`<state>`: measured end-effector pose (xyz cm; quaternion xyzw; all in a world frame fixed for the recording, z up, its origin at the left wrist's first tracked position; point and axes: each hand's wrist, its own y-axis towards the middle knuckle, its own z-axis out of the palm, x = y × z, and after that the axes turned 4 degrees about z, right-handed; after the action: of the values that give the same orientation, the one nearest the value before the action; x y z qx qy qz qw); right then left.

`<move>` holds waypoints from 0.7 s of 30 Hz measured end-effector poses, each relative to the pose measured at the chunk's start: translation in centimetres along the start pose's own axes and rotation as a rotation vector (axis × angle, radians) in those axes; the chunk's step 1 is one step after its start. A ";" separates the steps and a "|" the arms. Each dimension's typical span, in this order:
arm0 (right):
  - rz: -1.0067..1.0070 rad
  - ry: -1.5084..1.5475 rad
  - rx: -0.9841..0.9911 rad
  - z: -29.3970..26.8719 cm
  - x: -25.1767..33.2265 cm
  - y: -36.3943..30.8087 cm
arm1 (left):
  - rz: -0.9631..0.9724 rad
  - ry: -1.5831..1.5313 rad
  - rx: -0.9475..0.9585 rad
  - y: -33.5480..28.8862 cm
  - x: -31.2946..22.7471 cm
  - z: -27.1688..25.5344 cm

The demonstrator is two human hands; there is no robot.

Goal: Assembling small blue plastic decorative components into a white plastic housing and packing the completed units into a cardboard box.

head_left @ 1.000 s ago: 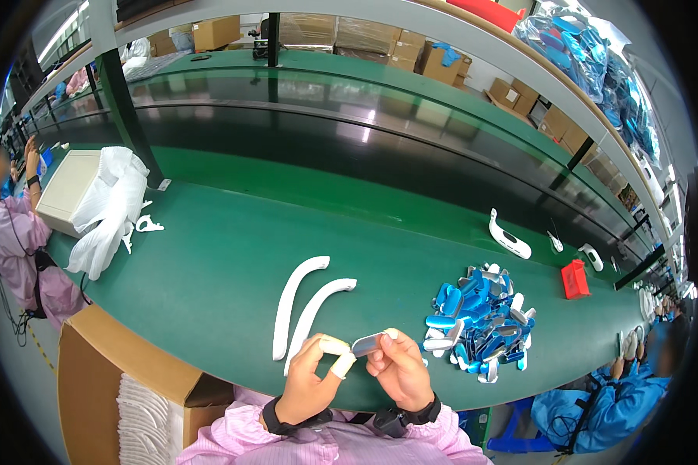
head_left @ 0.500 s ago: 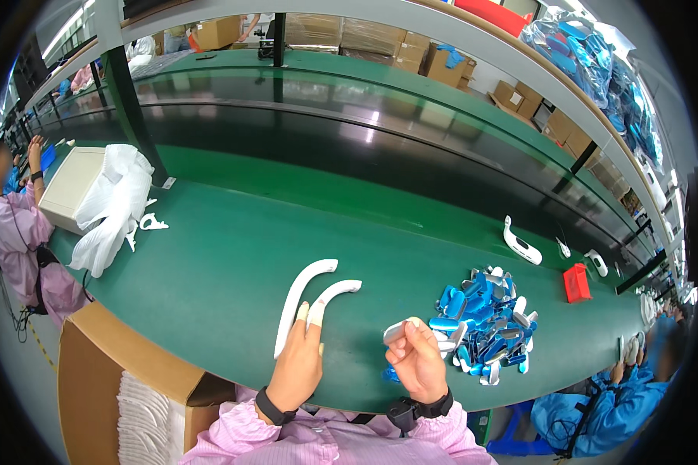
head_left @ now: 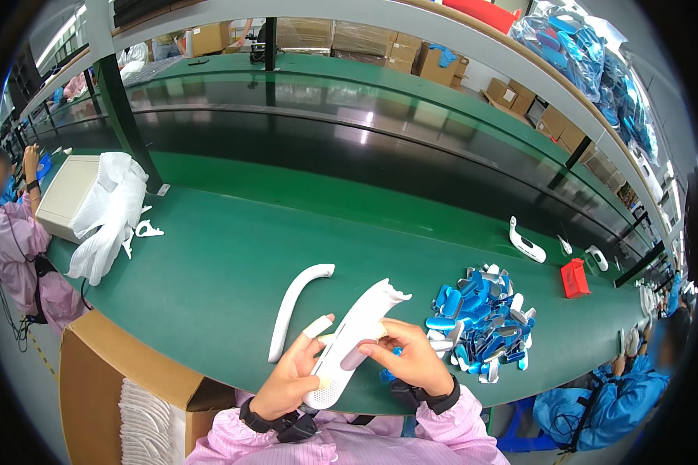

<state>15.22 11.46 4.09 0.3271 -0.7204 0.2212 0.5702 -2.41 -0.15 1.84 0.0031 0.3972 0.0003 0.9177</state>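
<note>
A long white plastic housing [head_left: 350,329] is tilted up in front of me, with a dotted speaker grille at its near end and a ragged-looking far end. Around its lower part my left hand [head_left: 293,380] is closed, thumb near the grille and pale finger cots on some fingers. My right hand [head_left: 411,355] grips the housing's right edge, its thumb at a greyish oval piece [head_left: 354,358] set in the face. Another curved white housing [head_left: 288,310] lies left of them. To the right is a heap of small blue and silver oval pieces [head_left: 485,322].
An open cardboard box [head_left: 124,349] of white parts stands at lower left. Beyond it are a beige bin [head_left: 68,198] and white wrapping [head_left: 116,198]. A red bin [head_left: 575,279] and white housings [head_left: 526,244] lie at right. Co-workers sit on both sides.
My left hand has lifted the nearer white housing off the table and turned it. My right hand, which held a small oval piece, has come left onto the housing.
</note>
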 end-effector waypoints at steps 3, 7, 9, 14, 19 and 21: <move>-0.034 -0.041 -0.039 1.3 0.0 -0.2 | 0.036 0.017 0.014 0.2 0.5 0.1; -0.048 -0.160 -0.068 1.8 0.1 -0.4 | 0.008 0.025 -0.064 0.3 1.0 0.4; -0.083 -0.202 -0.114 2.0 -0.5 -0.5 | 0.011 -0.023 -0.067 0.3 1.1 0.4; -0.057 0.012 -0.452 2.4 -1.7 -1.5 | 0.042 -0.078 -0.087 0.0 0.6 0.5; 0.018 -0.021 -0.476 4.3 -0.3 -1.8 | 0.053 -0.156 -0.062 0.3 0.6 1.0; 0.073 -0.149 -0.435 2.5 -3.0 -2.3 | 0.029 -0.171 -0.033 0.2 0.9 0.2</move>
<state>15.61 8.79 0.47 0.1855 -0.8026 0.0564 0.5641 -1.66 0.10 1.36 -0.0063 0.3170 0.0196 0.9482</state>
